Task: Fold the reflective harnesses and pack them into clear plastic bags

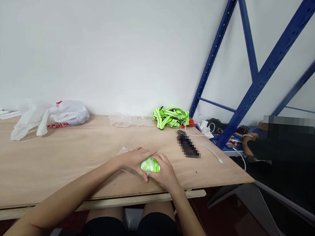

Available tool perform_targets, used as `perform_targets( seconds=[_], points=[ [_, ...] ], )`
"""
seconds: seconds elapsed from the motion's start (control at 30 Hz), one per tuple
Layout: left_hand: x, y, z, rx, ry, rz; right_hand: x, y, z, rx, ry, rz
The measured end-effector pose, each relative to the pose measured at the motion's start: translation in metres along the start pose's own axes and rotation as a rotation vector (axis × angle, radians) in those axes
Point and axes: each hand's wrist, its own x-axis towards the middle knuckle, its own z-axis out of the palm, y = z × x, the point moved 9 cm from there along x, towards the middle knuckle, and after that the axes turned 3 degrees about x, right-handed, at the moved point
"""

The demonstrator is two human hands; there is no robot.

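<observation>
Near the front edge of the wooden table, my left hand (135,161) and my right hand (166,172) close around a small folded bundle of neon-green and silver-grey reflective straps (150,165). Clear plastic covers the bundle, and the loose end of this plastic bag (123,151) sticks out behind and beneath my left hand. My left thumb presses on the near side of the bundle. The fingers of my right hand curl round its right side. How far the bundle sits inside the bag is partly hidden by my hands.
A heap of similar green reflective straps (171,116) lies at the table's back, beside flat clear bags (131,121). A white carrier bag (73,113) stands back left. Right are a blurred dark object (188,146), a white cable (212,153), blue rack posts (254,82) and another person (286,150).
</observation>
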Motion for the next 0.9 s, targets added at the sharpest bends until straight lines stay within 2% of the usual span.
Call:
perform_targets(
  seconds=[0.13,0.3,0.47,0.6,0.73,0.9],
  points=[
    [-0.003,-0.003,0.000,-0.006,-0.011,-0.024,-0.002,-0.002,0.007,-0.092,-0.029,0.009],
    [-0.007,-0.004,-0.006,-0.054,0.037,-0.052,-0.005,0.000,0.005,-0.018,-0.032,0.065],
    [-0.008,-0.016,-0.007,-0.096,0.044,-0.125,-0.013,0.005,0.002,0.098,-0.192,0.070],
    [-0.009,-0.023,-0.006,-0.094,0.051,-0.137,-0.020,0.017,-0.002,0.188,-0.289,0.156],
    [-0.011,-0.023,-0.006,-0.092,0.080,-0.100,-0.020,0.023,-0.015,0.165,-0.265,0.240],
    [-0.010,-0.014,-0.008,-0.039,0.080,-0.053,-0.010,0.013,-0.024,0.113,-0.216,0.207]
  ],
)
